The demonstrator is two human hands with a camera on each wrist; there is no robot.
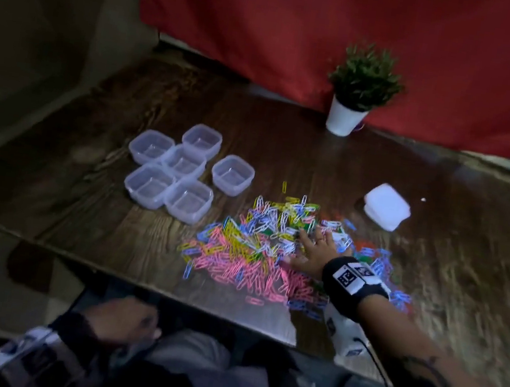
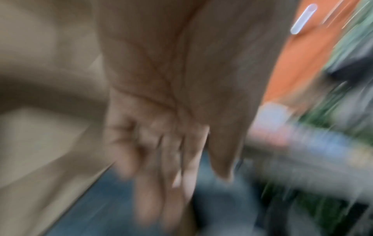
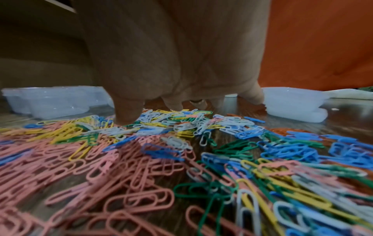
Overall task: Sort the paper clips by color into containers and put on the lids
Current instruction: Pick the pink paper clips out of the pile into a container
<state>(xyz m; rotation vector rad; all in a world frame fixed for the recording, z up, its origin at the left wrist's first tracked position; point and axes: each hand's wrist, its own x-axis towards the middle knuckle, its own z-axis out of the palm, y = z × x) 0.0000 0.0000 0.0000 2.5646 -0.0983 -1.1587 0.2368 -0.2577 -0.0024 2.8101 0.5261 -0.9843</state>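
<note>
A wide heap of paper clips (image 1: 259, 246) in pink, yellow, blue, white, green and orange covers the middle of the wooden table (image 1: 82, 202). My right hand (image 1: 315, 247) lies flat on the heap with fingers spread, fingertips (image 3: 127, 118) pressing into the clips (image 3: 141, 159). Several clear square containers (image 1: 181, 170) stand without lids to the left of the heap. A stack of white lids (image 1: 387, 210) lies to the right. My left hand (image 1: 124, 319) hangs below the table's front edge over my lap; in the blurred left wrist view its fingers (image 2: 161, 175) look straight and hold nothing.
A small green plant in a white pot (image 1: 344, 117) stands at the back of the table before a red curtain (image 1: 336, 24). A white device with a cable (image 1: 345, 337) sits at the table's front edge under my right forearm. Bare wood lies far right.
</note>
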